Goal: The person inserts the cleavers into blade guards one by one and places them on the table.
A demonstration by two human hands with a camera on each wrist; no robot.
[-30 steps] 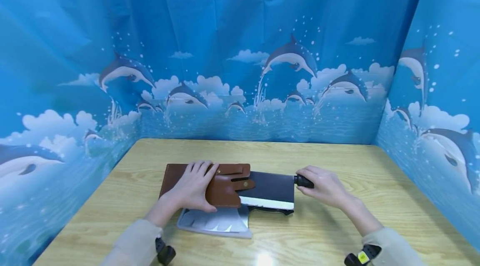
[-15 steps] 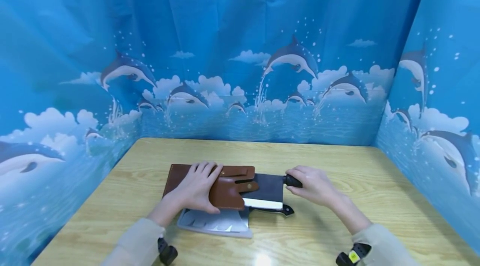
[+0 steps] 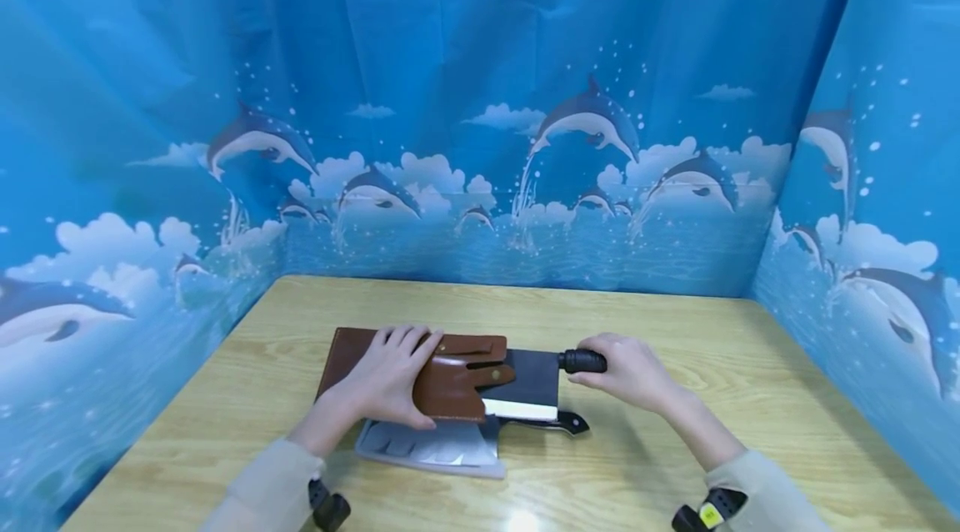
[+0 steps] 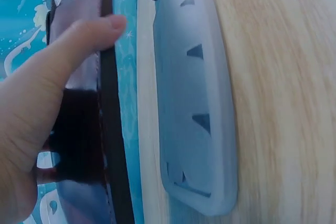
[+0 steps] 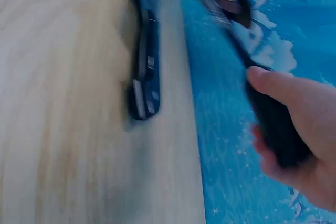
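A brown leather sheath (image 3: 450, 388) encloses part of a dark cleaver (image 3: 534, 377), whose bright cutting edge faces me. My left hand (image 3: 392, 378) spans the sheath and grips it, thumb toward the near side; its far fingertips are partly hidden. In the left wrist view the thumb (image 4: 89, 38) crosses the sheath (image 4: 81, 124). My right hand (image 3: 630, 372) grips the cleaver's black handle (image 3: 583, 360). In the right wrist view the thumb lies along that handle (image 5: 275, 124). The sheath's snap straps (image 3: 495, 374) lie over the blade, apparently unfastened.
Another knife with a broad blade in a translucent cover (image 3: 431, 444) lies on the wooden table (image 3: 600, 474), just nearer than the sheath. Its black handle (image 3: 555, 422) points right. A blue dolphin-print curtain (image 3: 465, 98) stands behind and at both sides.
The cleaver has slid left, deeper into the sheath, with less blade showing. My right hand moved left with it, and more of the handle shows. The sheath shifted slightly right, then back left.
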